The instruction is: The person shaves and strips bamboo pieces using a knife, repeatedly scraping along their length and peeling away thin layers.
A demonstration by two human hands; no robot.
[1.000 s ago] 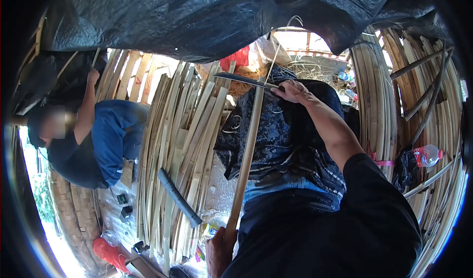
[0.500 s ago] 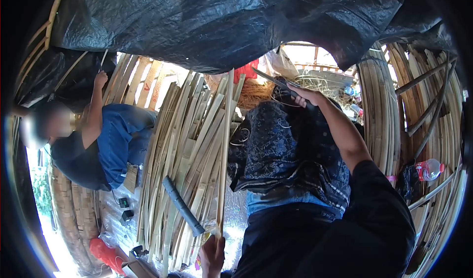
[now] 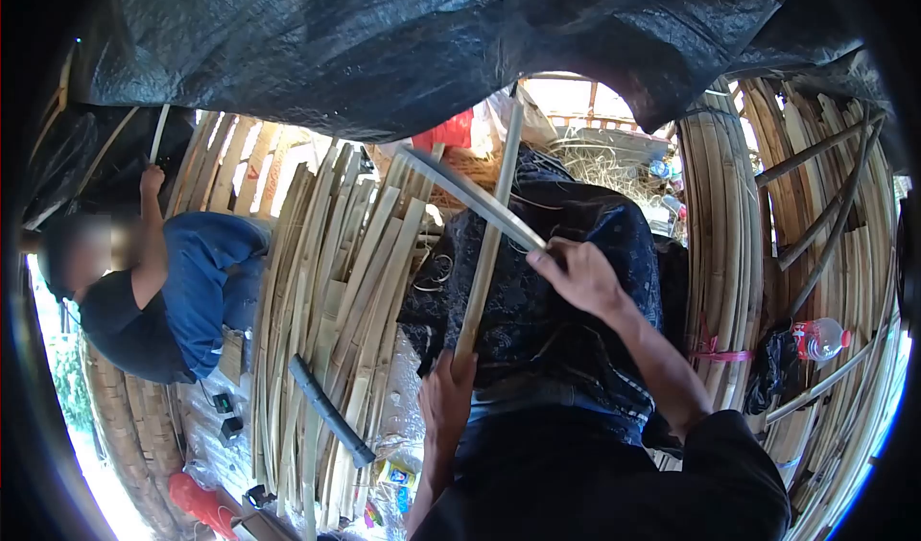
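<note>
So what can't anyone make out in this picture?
All in the head view:
- Handle of the long blade: hidden by the right hand.
- Near end of the wooden strip: hidden by the left hand.
- Face of the other person: blurred.
- Any wording on the bottle: too small.
- Cardboard box: cut off by the bottom edge.

Strips (image 3: 331,320) lie between the seated person (image 3: 144,292) and the cloth (image 3: 566,253).

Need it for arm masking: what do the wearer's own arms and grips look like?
Left grip and right grip: ungloved hands, no watch visible. Plain black short sleeve ends near the right elbow; the left sleeve's edge is unclear.
</note>
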